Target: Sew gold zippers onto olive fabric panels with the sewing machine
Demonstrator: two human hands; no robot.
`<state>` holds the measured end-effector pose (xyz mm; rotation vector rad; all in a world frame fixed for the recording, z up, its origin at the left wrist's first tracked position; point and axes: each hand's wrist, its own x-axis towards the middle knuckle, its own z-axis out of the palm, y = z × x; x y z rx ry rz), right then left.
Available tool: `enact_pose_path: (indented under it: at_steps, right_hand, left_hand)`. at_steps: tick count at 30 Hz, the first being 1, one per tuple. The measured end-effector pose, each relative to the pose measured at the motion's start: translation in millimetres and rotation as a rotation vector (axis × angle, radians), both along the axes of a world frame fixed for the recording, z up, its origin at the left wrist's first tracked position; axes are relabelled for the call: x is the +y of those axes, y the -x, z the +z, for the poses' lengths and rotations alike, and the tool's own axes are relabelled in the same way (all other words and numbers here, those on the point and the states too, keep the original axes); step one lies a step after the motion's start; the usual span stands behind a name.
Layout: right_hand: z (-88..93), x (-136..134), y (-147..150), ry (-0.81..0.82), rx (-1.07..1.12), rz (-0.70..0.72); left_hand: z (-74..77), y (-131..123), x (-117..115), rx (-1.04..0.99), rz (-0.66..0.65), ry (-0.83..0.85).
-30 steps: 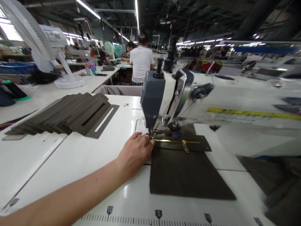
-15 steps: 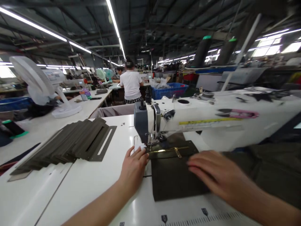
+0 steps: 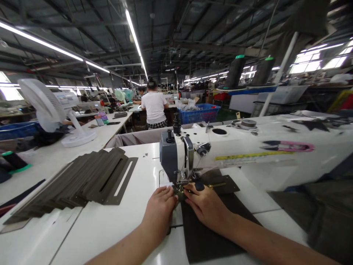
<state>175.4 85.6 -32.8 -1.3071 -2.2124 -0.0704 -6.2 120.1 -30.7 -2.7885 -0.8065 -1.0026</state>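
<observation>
Dim hall (image 3: 220,22), white tabletop (image 3: 96,228), dark panel (image 3: 205,239)

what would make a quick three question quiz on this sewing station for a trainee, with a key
1. Multiple choice: as seen in the picture, where does the fanned stack of slotted panels lie relative to the sewing machine?
a) to its right
b) on top of it
c) to its left

2. True or false: the left hand and the right hand are close together, and the right hand reaches over the dark sheet.

3. Fill in the blank: the snips on the side of the machine have a ____ handle.

Key: 1. c; 2. true; 3. pink.
</observation>
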Motion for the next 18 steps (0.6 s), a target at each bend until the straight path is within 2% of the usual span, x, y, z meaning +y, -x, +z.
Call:
enact_pose_path:
  at_steps: [18]
  right_hand:
    - [-0.8, 9.9, -3.9, 0.063, -0.015, -0.007]
  left_hand:
    - [1.5, -1.5, 8.3, 0.112, 0.004, -0.063]
